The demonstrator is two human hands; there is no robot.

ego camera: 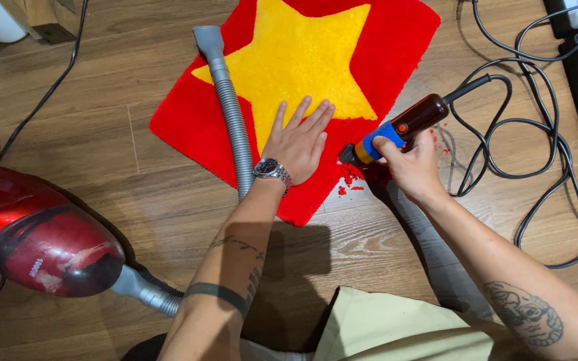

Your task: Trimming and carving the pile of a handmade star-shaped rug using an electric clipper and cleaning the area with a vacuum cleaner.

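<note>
**Trimming the rug edge with a corded clipper**

The right hand (406, 164) has its grip wrapped around a corded clipper (403, 127), a dark brown barrel with a blue band, its cutting head set against the near right edge of the tufted rug (396, 40). The left hand (300, 140) lies flat and spread, holding nothing, pressing the pile down just left of the cutter.

To do this pass well, I judge the flat hand should keep the rug taut and stay clear of the blade, while the clipper runs level along the edge in light strokes.

The rug is plush and thick: red ground, yellow star. Red fibre clippings (352, 179) lie scattered on the wooden floor (102, 134) beside the cutter. A ribbed grey vacuum hose (232, 113) crosses the rug's left part, leading to a glossy red vacuum cleaner (35, 234) at near left. The clipper's black cable (536, 134) loops across the floor to the right.
</note>
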